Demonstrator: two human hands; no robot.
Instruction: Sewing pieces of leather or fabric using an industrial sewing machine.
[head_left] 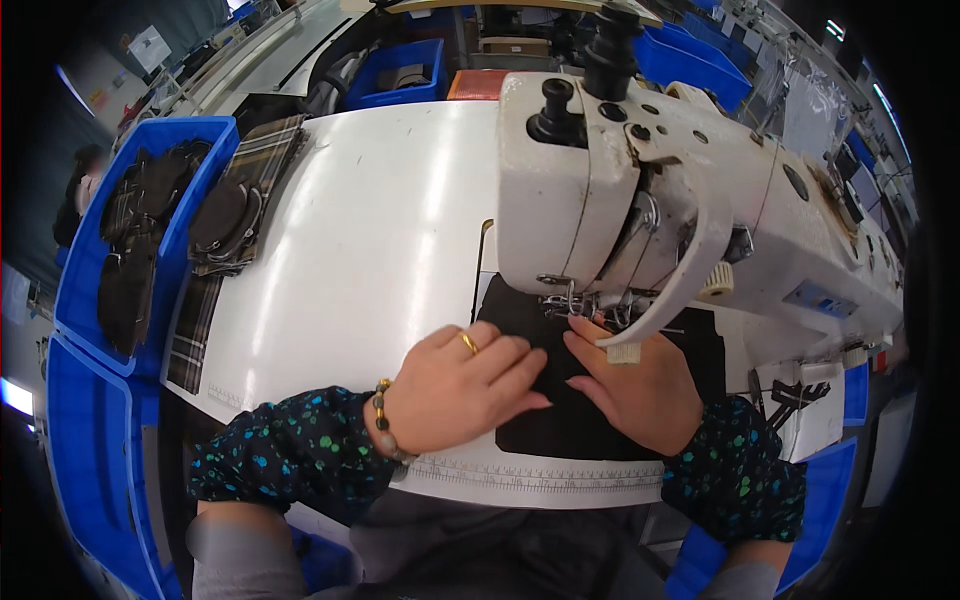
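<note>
Dark cloth (575,428) lying flat on the white table (365,225), its far part beneath the presser foot (572,303) of the sewing machine (555,190); the step in hand appears to be guiding it for stitching, and the next move probably calls for level feeding with fingertips clear of the needle area. The right hand (648,385) rests palm down on the cloth, thumb apart from fingers reaching toward the foot; the left hand (458,388), back upward, has bent fingers together at the cloth's left side, whether pinching cannot be told.
</note>
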